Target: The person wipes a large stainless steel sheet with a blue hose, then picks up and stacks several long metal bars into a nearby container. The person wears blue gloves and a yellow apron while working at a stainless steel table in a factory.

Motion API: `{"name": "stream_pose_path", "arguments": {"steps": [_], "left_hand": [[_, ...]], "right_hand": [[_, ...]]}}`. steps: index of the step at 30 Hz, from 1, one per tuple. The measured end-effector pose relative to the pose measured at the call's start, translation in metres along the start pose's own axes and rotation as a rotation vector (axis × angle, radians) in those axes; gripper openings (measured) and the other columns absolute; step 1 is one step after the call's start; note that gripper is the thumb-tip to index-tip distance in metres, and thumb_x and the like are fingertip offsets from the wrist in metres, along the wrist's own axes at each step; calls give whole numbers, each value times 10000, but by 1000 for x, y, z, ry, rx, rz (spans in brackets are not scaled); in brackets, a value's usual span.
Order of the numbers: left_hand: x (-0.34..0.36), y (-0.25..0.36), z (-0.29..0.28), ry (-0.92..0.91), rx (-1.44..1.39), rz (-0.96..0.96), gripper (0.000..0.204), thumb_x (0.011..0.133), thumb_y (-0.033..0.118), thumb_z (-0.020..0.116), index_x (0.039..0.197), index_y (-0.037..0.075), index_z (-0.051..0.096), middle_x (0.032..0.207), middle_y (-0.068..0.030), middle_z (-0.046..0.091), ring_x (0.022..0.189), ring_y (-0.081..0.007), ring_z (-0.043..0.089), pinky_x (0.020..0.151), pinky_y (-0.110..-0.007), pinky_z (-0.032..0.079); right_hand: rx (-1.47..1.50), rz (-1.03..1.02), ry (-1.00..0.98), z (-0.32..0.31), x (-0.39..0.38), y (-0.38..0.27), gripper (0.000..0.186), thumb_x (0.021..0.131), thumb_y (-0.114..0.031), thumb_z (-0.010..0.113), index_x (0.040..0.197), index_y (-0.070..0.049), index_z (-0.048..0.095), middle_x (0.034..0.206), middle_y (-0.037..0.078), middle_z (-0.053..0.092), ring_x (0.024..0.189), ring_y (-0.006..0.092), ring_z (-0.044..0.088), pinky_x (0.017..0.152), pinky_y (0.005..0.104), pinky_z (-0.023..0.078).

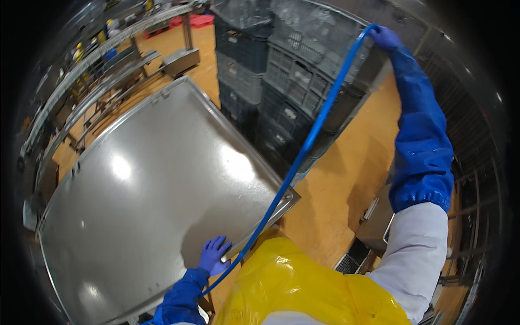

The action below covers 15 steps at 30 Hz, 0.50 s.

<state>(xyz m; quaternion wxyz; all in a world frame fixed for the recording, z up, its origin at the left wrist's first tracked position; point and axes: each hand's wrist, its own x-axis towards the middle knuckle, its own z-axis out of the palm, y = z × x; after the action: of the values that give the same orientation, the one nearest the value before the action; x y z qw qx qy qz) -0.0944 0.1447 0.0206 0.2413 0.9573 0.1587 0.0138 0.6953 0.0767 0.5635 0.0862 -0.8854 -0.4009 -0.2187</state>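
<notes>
My left hand (213,254), in a purple glove, has its fingers spread at the near right edge of a broad stainless steel table (135,184); whether it presses on the metal is hard to tell. My right hand (383,38), also gloved, is raised at the top right, closed on a blue hose (306,141). The hose slants down from there past the table's right corner and beside my left hand, disappearing near my left forearm. Behind it stand tall stacks of grey and black plastic crates (295,78), with my right hand by their upper corner.
An orange floor (357,151) runs along the right, with a drain grate (352,257) and a steel fixture (374,216). Metal rails and frames (103,81) line the upper left. Distant workers in yellow headwear (78,54) and red pallets (200,20) are at the back.
</notes>
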Motion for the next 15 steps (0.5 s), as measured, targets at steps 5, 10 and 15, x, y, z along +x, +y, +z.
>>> {"name": "stream_pose_path", "arguments": {"steps": [5, 10, 15], "left_hand": [[-4, -21, 4, -26, -12, 38, 705, 755, 403, 730, 1403, 179, 564, 1553, -143, 419, 1447, -358, 377, 1187, -550, 267], [-8, -24, 6, -22, 0, 21, 703, 757, 402, 729, 1400, 170, 565, 1549, -141, 423, 1447, -354, 378, 1193, -544, 260], [7, -9, 0, -11, -2, 59, 697, 763, 410, 733, 1396, 169, 569, 1536, -147, 437, 1445, -355, 378, 1191, -541, 261]], "right_hand": [[-9, -36, 17, 4, -11, 14, 466, 975, -465, 582, 1218, -82, 688, 1155, 191, 715, 1103, 362, 675, 935, 425, 512], [-30, -33, 9, 9, -11, -4, 466, 978, -464, 579, 1220, -80, 684, 1150, 193, 712, 1100, 371, 671, 934, 430, 510], [-29, 11, 1, 18, -14, 24, 462, 976, -476, 579, 1216, -99, 695, 1149, 180, 715, 1101, 365, 668, 922, 437, 509]]}}
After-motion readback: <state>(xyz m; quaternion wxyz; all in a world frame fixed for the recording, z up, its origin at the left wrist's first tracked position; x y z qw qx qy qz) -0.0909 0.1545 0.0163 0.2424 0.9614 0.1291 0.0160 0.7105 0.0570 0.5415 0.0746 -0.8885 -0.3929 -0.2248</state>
